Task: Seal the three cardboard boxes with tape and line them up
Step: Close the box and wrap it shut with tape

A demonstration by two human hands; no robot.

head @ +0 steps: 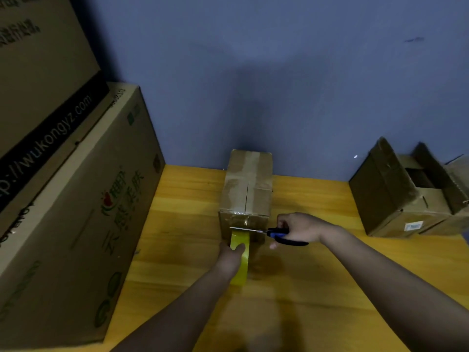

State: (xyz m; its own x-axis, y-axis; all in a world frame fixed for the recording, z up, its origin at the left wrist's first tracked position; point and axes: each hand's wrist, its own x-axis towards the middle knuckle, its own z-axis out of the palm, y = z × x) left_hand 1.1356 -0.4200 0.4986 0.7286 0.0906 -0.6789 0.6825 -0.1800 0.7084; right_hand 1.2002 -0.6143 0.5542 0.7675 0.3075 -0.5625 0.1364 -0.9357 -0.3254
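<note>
Matt cardboard box [246, 184] w/ glossy tape [240, 252], smooth wood table [317, 288], plastic-handled scissors [276, 233].

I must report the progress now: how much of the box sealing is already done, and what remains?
Done: the middle box has its flaps closed with tape along the top. In hand: the left hand holds the yellow tape roll while the right hand cuts with scissors at the box's front. Left: the box on the right is open; a third box and the lining up are not visible.
</note>
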